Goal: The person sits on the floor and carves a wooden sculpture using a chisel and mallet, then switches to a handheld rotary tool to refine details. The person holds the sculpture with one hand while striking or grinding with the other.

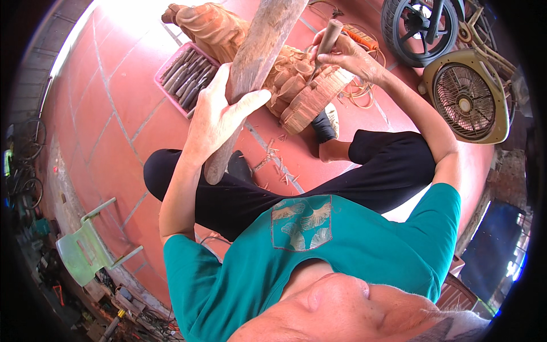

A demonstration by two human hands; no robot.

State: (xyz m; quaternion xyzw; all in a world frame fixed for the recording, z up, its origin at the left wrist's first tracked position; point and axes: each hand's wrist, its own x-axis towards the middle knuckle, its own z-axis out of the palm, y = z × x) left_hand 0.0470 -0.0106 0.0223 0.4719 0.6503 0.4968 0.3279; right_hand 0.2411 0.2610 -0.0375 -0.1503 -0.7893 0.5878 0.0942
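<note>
A carved wooden sculpture [216, 29] lies slantwise in front of me, its flat base end [316, 101] nearest my legs. My left hand [219, 114] is wrapped round a long, worn wooden mallet [263, 48], raised over the carving. Between the fingers of my right hand [350, 55] is a chisel [329, 39] with a wooden handle. The chisel's lower end meets the carving close to its base; the wood partly hides the tip. Just left of the sculpture stands a pink basket [161, 94] full of carving tools [191, 77].
Wood chips [279, 168] litter the red tiled floor [105, 108] by my feet. On the right are a box fan [466, 102], a motorbike wheel [420, 28] and an orange power strip [360, 37] with cables. A pale green chair [85, 251] stands at the left.
</note>
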